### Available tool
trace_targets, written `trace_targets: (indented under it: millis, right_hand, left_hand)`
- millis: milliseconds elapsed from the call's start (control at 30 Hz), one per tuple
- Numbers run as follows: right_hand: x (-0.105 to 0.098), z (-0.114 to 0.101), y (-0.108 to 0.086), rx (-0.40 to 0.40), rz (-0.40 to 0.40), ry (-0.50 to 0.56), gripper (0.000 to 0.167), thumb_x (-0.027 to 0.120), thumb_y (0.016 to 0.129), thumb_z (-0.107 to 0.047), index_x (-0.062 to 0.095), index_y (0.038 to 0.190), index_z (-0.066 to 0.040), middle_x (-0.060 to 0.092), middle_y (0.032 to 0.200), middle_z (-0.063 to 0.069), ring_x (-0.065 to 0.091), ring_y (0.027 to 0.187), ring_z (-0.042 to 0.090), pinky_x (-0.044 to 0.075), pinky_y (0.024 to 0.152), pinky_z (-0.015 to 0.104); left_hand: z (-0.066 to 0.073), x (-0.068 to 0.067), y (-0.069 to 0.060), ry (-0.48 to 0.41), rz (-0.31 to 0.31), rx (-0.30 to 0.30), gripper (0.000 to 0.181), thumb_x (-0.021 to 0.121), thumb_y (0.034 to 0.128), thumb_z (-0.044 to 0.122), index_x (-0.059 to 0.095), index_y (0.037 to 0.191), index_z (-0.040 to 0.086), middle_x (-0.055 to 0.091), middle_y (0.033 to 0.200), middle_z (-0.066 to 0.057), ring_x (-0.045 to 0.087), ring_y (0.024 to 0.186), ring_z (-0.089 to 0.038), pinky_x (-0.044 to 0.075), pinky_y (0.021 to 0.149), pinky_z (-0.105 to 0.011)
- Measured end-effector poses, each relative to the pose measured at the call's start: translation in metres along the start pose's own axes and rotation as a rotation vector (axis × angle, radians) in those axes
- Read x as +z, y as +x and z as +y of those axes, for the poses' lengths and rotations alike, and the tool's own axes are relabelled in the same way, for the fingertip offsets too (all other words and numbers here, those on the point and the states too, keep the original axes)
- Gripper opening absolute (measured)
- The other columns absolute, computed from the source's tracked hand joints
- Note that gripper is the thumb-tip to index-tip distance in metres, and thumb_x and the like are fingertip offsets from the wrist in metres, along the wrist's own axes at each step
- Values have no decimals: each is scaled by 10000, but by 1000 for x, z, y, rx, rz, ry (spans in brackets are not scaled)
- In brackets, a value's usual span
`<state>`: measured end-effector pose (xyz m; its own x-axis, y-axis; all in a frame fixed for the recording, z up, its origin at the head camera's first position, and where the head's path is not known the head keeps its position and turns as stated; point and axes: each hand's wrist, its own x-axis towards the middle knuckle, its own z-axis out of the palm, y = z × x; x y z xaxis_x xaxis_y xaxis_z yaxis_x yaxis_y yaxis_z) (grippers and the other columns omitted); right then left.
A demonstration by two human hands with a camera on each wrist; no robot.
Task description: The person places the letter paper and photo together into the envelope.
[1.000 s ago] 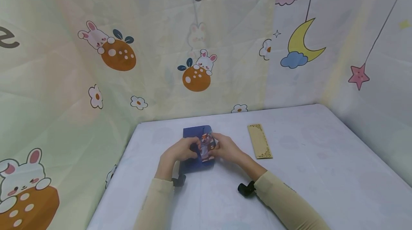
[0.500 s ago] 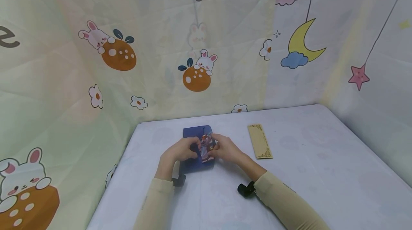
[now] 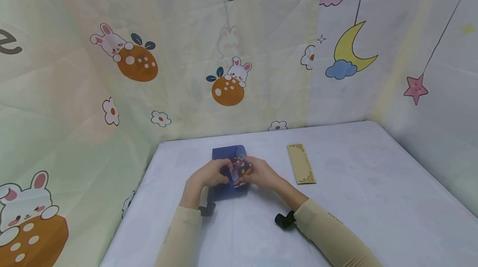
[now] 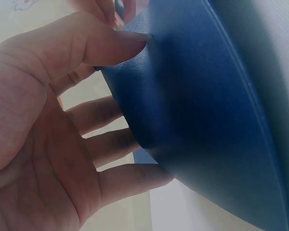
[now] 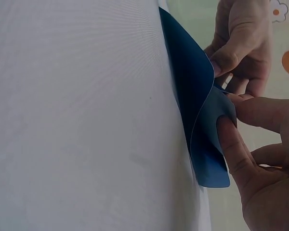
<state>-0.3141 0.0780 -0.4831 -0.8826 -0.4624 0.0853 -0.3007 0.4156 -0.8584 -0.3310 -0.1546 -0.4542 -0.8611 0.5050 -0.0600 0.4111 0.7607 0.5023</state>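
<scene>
A dark blue folded cover, smooth like leather, lies on the white table near its back left. My left hand pinches the cover's flap; in the left wrist view the thumb lies on the blue sheet and the fingers are behind it. From the other side, my right hand pinches a small card with a colourful cartoon picture between thumb and fingers, over the cover's right half. In the right wrist view a blue-grey face shows under the right thumb. Whether the card's edge sits inside the flap, I cannot tell.
A cream strip with gold ornamented corners, like a bookmark, lies flat to the right of the cover. A small black device sits at the right wrist. Printed cloth walls stand behind and beside the table.
The picture card has shifted and tilted slightly between the hands, with less of its picture showing. My right fingers have moved a little to the left; my left hand and the cover look unmoved.
</scene>
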Motion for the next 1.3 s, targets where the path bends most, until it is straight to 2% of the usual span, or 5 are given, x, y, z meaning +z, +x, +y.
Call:
trace_targets:
  millis: [300, 467, 600, 867, 1300]
  right_hand:
    - [1, 1, 0, 4, -41, 38, 795, 796, 889, -80, 397, 1576, -61, 765, 1027, 72, 741, 859, 139, 592, 761, 335]
    - [2, 2, 2, 19, -53, 33, 778, 804, 887, -99, 421, 1564, -70, 758, 1030, 48, 734, 870, 143, 586, 762, 337]
    - [2, 2, 2, 22, -64, 27, 783, 803, 888, -103, 415, 1568, -73, 751, 1073, 63, 732, 887, 141, 589, 769, 342]
    - [4, 0, 2, -63, -119, 73, 592, 763, 903, -19, 540, 1443, -111, 700, 1245, 147, 761, 952, 187, 610, 810, 340]
    - [7, 2, 2, -67, -154, 144, 662, 733, 908, 26, 494, 1509, -112, 636, 1351, 164, 752, 1018, 237, 612, 853, 356]
  left_hand:
    - [-1, -1, 0, 8, 2, 6, 336, 791, 795, 44, 646, 1046, 213, 641, 1020, -7, 580, 900, -197, 472, 773, -364]
    - [-3, 1, 1, -1, 0, 12, 331, 793, 797, 47, 647, 1053, 198, 639, 1010, -9, 579, 885, -192, 471, 752, -359]
    - [-4, 1, 1, -11, -1, 11, 329, 786, 802, 39, 650, 1055, 198, 638, 1005, -10, 581, 864, -192, 474, 729, -354]
    - [-3, 0, 1, -13, -3, 13, 332, 772, 797, 21, 656, 1061, 185, 633, 982, -8, 580, 853, -190, 469, 718, -346]
    - [-5, 0, 0, -5, -19, 19, 325, 757, 824, 24, 649, 1076, 198, 628, 1004, 2, 574, 797, -168, 466, 676, -325]
